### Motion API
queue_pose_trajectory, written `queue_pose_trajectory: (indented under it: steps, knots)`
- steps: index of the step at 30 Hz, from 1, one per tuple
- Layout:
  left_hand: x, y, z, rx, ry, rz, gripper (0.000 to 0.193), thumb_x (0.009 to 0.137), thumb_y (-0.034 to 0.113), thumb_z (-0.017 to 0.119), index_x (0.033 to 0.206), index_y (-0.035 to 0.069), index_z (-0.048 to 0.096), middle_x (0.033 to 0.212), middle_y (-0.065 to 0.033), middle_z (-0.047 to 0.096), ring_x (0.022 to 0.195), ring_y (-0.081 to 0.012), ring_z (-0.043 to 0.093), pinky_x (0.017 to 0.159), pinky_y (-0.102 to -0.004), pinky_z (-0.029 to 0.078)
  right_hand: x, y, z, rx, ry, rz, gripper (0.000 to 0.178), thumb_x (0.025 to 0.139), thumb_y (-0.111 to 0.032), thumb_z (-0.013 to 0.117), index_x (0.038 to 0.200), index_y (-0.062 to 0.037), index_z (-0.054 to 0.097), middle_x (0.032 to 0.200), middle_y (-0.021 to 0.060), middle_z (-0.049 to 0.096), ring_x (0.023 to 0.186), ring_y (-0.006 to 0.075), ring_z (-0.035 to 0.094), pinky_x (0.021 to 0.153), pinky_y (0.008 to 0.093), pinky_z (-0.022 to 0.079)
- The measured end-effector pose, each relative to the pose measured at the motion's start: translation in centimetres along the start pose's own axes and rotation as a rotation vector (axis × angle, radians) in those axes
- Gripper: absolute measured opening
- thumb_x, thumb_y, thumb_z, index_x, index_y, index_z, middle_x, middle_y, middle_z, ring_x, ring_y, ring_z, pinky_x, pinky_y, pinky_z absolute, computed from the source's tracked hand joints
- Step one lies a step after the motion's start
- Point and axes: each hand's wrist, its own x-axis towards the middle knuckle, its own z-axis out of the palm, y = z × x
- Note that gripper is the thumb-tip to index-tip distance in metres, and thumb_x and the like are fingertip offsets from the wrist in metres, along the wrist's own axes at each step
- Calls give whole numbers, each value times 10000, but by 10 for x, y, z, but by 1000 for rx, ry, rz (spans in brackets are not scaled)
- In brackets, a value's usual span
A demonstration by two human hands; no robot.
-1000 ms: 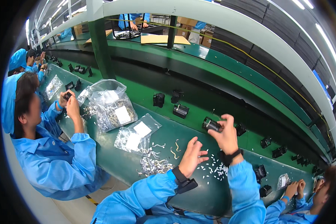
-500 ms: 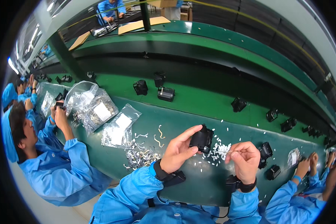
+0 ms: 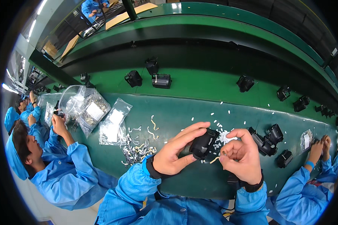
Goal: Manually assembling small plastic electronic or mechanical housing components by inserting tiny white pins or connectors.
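My left hand is closed round a black plastic housing, fingers along its top and thumb beneath. It is held tilted above the green table. Just to its right, my right hand pinches a short pale wire. One end of the wire points at the lower edge of the housing, and a small metal tip shows by the fingers. Whether wire and housing touch I cannot tell. Behind both hands lies a heap of small white pieces, partly hidden by them.
Loose wires lie left of my hands, near a flat clear bag and a fuller one. More black housings are at right; others sit on the green strip behind. Co-workers sit on both sides.
The head view has shifted. My right hand has come nearer the housing and lower, and the pale wire now shows in its pinch. The housing is turned to a more slanted angle in my left hand.
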Motion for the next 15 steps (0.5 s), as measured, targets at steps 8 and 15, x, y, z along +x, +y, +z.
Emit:
queue_pose_trajectory:
  steps: [8,15]
  knots:
    - [3,12,-4,360,-81,27,787,840,-87,686,1569,55,426,1616,-182,416,1481,-354,419,1169,-448,389,3,5,9,-45,77,7,522,846,92,710,1275,-35,441,892,69,684,786,91,680,694,224,533]
    - [-1,1,-1,180,-20,-117,800,861,38,806,1567,40,431,1593,-207,402,1336,-302,543,990,-411,579,4,12,10,54,35,-65,480,856,110,674,1250,-17,432,912,103,684,823,160,724,741,285,598]
